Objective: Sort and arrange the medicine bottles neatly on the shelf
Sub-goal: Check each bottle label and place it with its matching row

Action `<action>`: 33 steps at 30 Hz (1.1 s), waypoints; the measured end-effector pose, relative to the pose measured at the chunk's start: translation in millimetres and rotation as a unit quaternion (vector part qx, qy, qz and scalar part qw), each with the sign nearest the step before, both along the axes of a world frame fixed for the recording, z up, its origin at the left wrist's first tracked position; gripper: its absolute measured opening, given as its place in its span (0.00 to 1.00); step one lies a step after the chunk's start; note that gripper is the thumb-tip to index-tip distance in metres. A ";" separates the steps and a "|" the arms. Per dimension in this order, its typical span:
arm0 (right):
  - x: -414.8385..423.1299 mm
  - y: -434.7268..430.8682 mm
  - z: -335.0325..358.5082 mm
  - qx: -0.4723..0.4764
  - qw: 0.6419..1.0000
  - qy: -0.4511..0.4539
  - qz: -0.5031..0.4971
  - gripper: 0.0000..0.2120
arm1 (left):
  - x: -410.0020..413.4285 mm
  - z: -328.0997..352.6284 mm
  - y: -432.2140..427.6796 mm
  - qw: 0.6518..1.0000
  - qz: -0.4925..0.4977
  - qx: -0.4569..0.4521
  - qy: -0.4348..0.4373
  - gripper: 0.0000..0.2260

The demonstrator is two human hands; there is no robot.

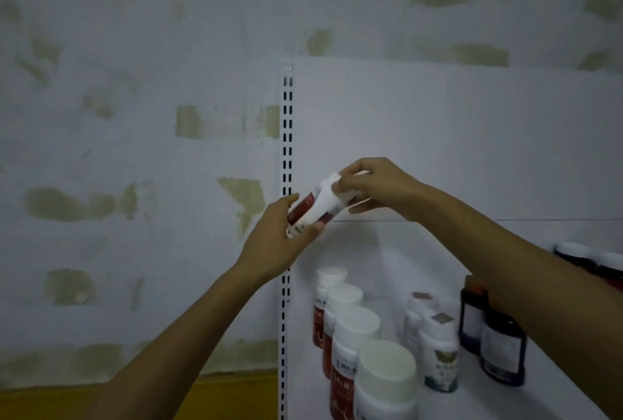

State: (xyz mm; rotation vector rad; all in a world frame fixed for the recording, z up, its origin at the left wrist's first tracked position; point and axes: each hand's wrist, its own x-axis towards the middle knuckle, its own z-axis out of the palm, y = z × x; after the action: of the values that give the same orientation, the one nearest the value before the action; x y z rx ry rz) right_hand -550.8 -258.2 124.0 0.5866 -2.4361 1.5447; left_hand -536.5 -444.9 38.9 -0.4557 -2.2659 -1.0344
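- The red-labelled bottles carry pale characters, too blurred to read.
- The white bottle with a green leaf emblem shows small print that stays illegible.
- The dark bottles' labels show no readable text.

white-capped red bottles, dark bottles, white shelf
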 end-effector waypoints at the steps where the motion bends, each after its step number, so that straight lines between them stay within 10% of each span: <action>1: 13.5 8.7 5.4 -0.034 0.999 0.005 0.021 0.12 | 6.1 4.7 5.2 1.000 -0.003 -0.009 0.029 0.29; 20: 219.3 146.0 -40.0 -0.300 0.942 0.146 0.039 0.20 | 195.7 26.7 170.7 0.965 -0.027 -0.070 0.251 0.28; 33: 287.5 217.0 -106.1 -0.200 0.970 0.128 -0.050 0.28 | 263.8 -57.9 265.4 0.974 -0.163 0.155 0.016 0.16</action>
State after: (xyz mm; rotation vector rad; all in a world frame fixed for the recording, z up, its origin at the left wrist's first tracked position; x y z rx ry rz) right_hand -263.3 -41.2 17.9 0.5358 -1.8665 1.7308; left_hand -272.7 -179.4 -19.0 -0.7165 -1.9916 -1.5045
